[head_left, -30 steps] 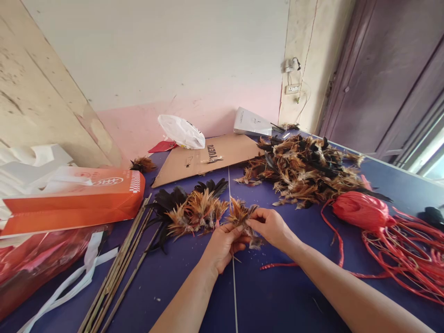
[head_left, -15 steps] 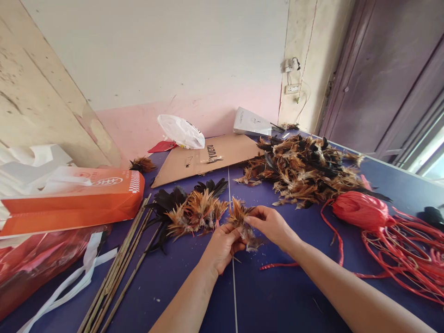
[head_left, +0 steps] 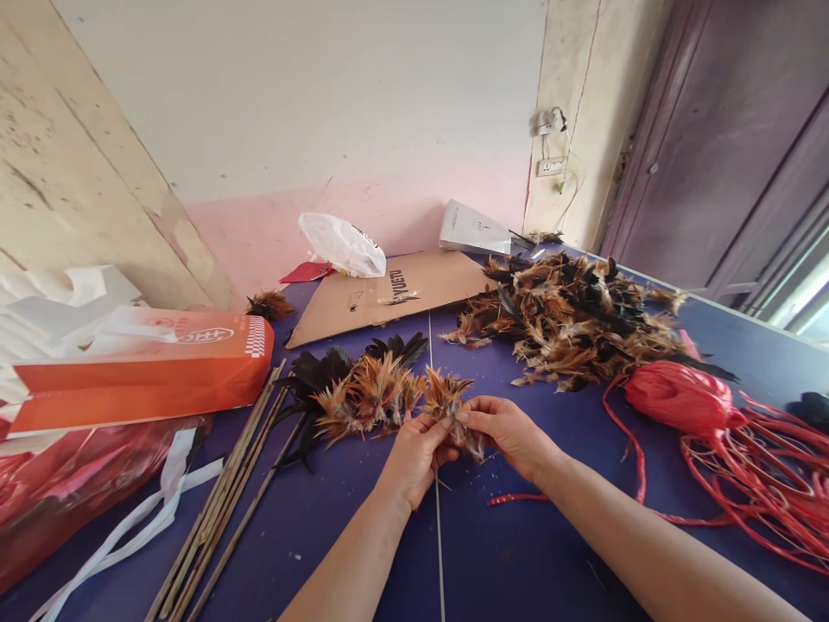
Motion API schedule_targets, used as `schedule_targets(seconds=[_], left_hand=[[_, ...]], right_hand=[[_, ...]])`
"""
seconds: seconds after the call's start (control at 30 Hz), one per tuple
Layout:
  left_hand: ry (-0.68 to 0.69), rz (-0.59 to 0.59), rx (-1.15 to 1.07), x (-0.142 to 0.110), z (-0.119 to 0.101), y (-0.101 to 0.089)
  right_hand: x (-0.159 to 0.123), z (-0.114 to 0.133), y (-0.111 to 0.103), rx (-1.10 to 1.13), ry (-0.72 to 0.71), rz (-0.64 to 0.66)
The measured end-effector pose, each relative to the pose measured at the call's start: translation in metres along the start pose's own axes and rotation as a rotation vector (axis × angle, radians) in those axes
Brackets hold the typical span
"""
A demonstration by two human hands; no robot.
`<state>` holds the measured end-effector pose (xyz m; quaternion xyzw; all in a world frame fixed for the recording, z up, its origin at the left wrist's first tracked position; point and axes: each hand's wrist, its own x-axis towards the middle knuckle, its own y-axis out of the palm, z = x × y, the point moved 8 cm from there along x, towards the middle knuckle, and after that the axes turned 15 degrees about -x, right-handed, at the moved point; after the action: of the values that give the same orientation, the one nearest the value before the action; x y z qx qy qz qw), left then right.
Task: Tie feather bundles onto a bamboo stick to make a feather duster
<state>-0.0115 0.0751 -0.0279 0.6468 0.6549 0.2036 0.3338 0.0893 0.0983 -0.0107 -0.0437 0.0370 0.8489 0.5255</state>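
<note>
Between my two hands is a small bunch of brown feathers (head_left: 444, 392), held above the blue table. My left hand (head_left: 418, 456) is closed round its lower part. The fingers of my right hand (head_left: 502, 429) pinch the bunch from the right side, close to the left fingertips. Just beyond my left hand lie several feather bundles (head_left: 376, 393), brown with black plumes at the left. A large heap of loose brown and black feathers (head_left: 576, 320) spreads at the back right. A bundle of red plastic string (head_left: 677, 396) lies right of my right arm, one strand trailing toward it.
Thin sticks (head_left: 224, 492) lie at the left, beside an orange and white paper bag (head_left: 148, 371) and white straps (head_left: 155, 501). A flattened cardboard sheet (head_left: 389, 294), a white plastic bag (head_left: 342, 245) and a grey-white box (head_left: 474, 229) sit at the back, near the wall.
My right hand has come down and inward, closer to my left fingers. The feather bunch now stands more upright between both hands. The view has shifted slightly.
</note>
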Motion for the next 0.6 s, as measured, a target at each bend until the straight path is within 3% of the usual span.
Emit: schedule_targets(seconds=[0.1,0.37,0.6], left_hand=[[-0.023,-0.013,-0.004,0.000,0.002,-0.001],[-0.106,-0.059,-0.007,-0.002,0.008,-0.002],[-0.097,-0.065,-0.038,-0.002,0.008,-0.003]], right_hand=[[-0.001,0.003,-0.002,0.002,-0.019,-0.007],[-0.001,0.017,-0.024,-0.215,-0.171,-0.273],[-0.004,0.015,-0.012,-0.199,-0.148,-0.216]])
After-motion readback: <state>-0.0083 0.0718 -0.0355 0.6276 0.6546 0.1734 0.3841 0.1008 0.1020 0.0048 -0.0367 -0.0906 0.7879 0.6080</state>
